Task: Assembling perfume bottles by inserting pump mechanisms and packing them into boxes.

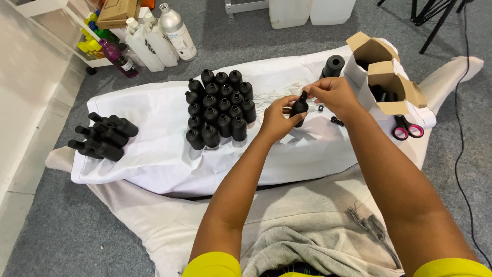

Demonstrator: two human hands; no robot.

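The left hand [277, 120] grips a small black bottle [299, 110] upright; the right hand [333, 95] pinches its cap. Open brown cardboard boxes [387, 77] sit just right of the right hand, white labelled jugs [159, 43] far left.

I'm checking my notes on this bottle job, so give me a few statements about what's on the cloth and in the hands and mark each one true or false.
1. The left hand holds a small black bottle. True.
2. The right hand is at the bottle's top. True.
3. The standing bottles on the white cloth are white. False: they are black.
4. The scissors have blue handles. False: the handles are pink.
5. A pile of black bottles lies on its side at the cloth's left end. True.
6. The cardboard boxes are closed. False: their flaps stand open.
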